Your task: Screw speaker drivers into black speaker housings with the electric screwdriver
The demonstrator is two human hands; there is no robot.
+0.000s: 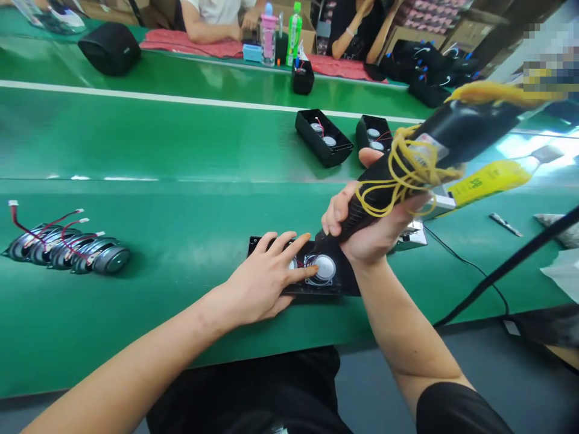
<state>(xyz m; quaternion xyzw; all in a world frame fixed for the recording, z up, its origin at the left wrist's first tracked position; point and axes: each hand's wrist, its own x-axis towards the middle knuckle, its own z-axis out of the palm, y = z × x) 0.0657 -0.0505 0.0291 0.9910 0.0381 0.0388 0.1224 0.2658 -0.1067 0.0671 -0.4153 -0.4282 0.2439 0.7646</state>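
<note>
My left hand [266, 277] lies flat, fingers spread, on a black speaker housing [344, 280] at the near edge of the green belt, its fingertips beside a round silver speaker [324, 267] set in the housing. My right hand [366, 226] is wrapped round a black electric screwdriver [434, 154] bound with yellow cord. The tool slants down to the left, and its tip meets the housing just above the speaker.
A row of loose speakers with red wires [67, 250] lies at the left. Two open black housings [323, 137] [374, 134] sit farther up the belt [158, 138]. Other people sit at the far side with bottles [294, 27]. A black cable [502, 271] runs at the right.
</note>
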